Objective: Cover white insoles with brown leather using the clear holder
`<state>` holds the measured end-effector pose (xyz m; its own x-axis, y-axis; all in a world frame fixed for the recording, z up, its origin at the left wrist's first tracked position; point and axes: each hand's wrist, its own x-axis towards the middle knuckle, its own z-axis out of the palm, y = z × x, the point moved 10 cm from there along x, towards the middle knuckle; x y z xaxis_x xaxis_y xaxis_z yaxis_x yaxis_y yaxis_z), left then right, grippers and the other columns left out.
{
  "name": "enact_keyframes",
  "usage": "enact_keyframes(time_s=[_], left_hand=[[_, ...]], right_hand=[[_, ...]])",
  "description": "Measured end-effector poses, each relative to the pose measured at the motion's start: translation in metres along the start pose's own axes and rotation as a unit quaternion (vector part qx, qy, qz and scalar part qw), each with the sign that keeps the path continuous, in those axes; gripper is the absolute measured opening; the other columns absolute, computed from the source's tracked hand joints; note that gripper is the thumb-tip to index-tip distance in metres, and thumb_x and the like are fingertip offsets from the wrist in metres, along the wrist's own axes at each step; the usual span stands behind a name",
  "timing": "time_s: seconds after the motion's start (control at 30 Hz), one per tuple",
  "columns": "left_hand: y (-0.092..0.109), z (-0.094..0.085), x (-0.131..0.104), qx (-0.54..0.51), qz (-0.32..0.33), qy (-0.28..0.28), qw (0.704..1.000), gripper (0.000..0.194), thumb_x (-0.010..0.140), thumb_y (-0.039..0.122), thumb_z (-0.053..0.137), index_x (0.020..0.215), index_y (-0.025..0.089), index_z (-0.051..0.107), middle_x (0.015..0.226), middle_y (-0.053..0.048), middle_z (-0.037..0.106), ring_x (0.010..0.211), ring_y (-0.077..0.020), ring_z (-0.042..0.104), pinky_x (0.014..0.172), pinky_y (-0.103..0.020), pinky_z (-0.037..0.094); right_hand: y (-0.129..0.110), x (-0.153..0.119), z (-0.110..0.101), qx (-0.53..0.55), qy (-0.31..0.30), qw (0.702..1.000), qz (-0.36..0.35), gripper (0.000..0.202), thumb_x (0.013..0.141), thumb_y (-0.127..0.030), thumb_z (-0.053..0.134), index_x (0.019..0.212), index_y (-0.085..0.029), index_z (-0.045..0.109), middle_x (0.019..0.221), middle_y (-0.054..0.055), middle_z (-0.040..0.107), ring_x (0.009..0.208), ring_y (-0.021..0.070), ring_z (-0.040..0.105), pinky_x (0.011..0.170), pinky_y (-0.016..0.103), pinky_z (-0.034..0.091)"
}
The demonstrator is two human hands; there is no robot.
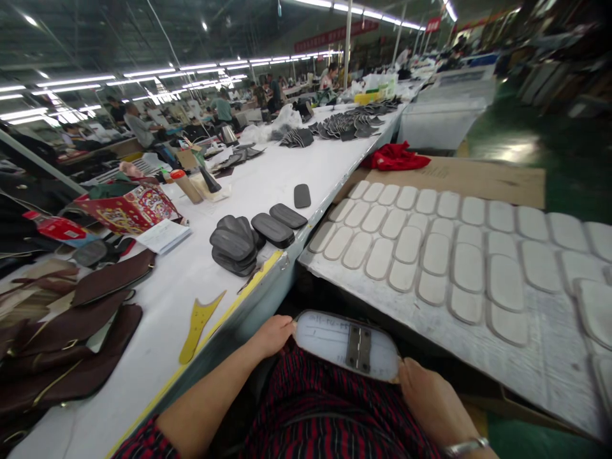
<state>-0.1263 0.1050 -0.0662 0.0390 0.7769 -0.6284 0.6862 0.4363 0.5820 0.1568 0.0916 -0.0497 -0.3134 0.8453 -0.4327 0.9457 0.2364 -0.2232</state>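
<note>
Between my two hands, in front of my lap, is a long rounded whitish template with handwriting on it. A dark metal hinge is fixed across it, right of its middle. My left hand is closed on its left end, and my right hand is closed on its right end. It is slightly tilted, lower on the right. Rows of pale rounded panels lie on the board to the right, some overlapping. Dark grey rounded pieces are piled on the white table to the left.
The white table has a yellow strip along its edge. On it are a yellow template, brown leather bags, a notepad and a red patterned box. Red cloth lies on cardboard behind the panels. Several people work far off.
</note>
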Motion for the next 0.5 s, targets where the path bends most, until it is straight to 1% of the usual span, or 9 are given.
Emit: enact_keyframes(time_s=[0.1,0.13,0.17,0.23,0.3,0.33,0.43,0.5], left_hand=[[0.003,0.002,-0.004,-0.076,0.003,-0.042,0.996,0.059,0.083,0.056,0.012,0.086,0.013,0.053,0.077,-0.007,0.062,0.057,-0.0128,0.057,0.05,-0.026,0.048],[0.005,0.001,-0.005,-0.092,0.008,-0.047,0.995,0.061,0.082,0.057,0.012,0.086,0.013,0.054,0.077,-0.007,0.062,0.059,-0.0127,0.058,0.051,-0.026,0.049],[0.006,0.0,-0.006,-0.098,0.013,-0.046,0.994,0.059,0.081,0.058,0.017,0.085,0.013,0.054,0.076,-0.007,0.062,0.06,-0.0128,0.057,0.051,-0.025,0.049],[0.007,-0.004,-0.006,-0.076,0.024,-0.024,0.997,0.046,0.078,0.055,0.033,0.078,0.013,0.053,0.07,-0.004,0.059,0.059,-0.0131,0.057,0.048,-0.023,0.047],[0.007,-0.007,-0.003,-0.034,0.029,0.009,0.999,0.032,0.076,0.045,0.043,0.069,0.014,0.051,0.062,-0.001,0.055,0.054,-0.0126,0.055,0.044,-0.021,0.044],[0.006,-0.007,-0.002,-0.021,0.031,0.02,0.999,0.028,0.075,0.04,0.043,0.066,0.015,0.049,0.059,0.0,0.053,0.052,-0.0122,0.054,0.043,-0.021,0.043],[0.007,-0.007,0.0,0.014,0.039,0.048,0.998,0.025,0.078,0.033,0.036,0.063,0.016,0.046,0.058,0.001,0.052,0.046,-0.0109,0.053,0.042,-0.02,0.039],[0.01,-0.009,-0.002,0.04,0.048,0.065,0.996,0.026,0.079,0.033,0.034,0.062,0.017,0.045,0.057,0.001,0.051,0.047,-0.0108,0.052,0.044,-0.021,0.037]], right_hand=[[0.006,-0.001,-0.004,0.075,0.014,0.997,0.02,0.034,0.09,-0.021,0.025,0.08,-0.016,0.057,0.069,0.008,0.06,0.063,0.0178,0.061,0.055,0.025,0.035],[0.007,-0.001,-0.005,0.098,0.014,0.995,0.026,0.036,0.091,-0.024,0.023,0.079,-0.017,0.057,0.067,0.007,0.06,0.062,0.0172,0.06,0.054,0.024,0.035],[0.008,-0.001,-0.005,0.114,0.014,0.993,0.03,0.038,0.091,-0.027,0.023,0.078,-0.017,0.057,0.067,0.007,0.06,0.061,0.0168,0.06,0.053,0.024,0.035],[0.009,-0.001,-0.007,0.122,0.014,0.992,0.036,0.038,0.091,-0.031,0.025,0.077,-0.017,0.057,0.066,0.006,0.06,0.059,0.0167,0.059,0.052,0.024,0.034],[0.008,0.001,-0.009,0.1,0.014,0.994,0.027,0.035,0.09,-0.029,0.028,0.075,-0.017,0.057,0.067,0.006,0.059,0.061,0.0171,0.058,0.052,0.024,0.033],[0.005,0.001,-0.009,0.078,0.012,0.997,0.016,0.033,0.089,-0.026,0.03,0.074,-0.017,0.057,0.069,0.007,0.059,0.062,0.0174,0.058,0.053,0.024,0.032],[-0.007,0.001,-0.009,-0.013,0.005,0.999,-0.043,0.026,0.084,-0.013,0.034,0.077,-0.015,0.059,0.077,0.009,0.059,0.068,0.0189,0.057,0.056,0.026,0.032],[-0.011,0.0,-0.009,-0.054,0.002,0.997,-0.06,0.026,0.082,-0.009,0.035,0.079,-0.014,0.06,0.081,0.01,0.059,0.069,0.0196,0.057,0.056,0.026,0.033]])
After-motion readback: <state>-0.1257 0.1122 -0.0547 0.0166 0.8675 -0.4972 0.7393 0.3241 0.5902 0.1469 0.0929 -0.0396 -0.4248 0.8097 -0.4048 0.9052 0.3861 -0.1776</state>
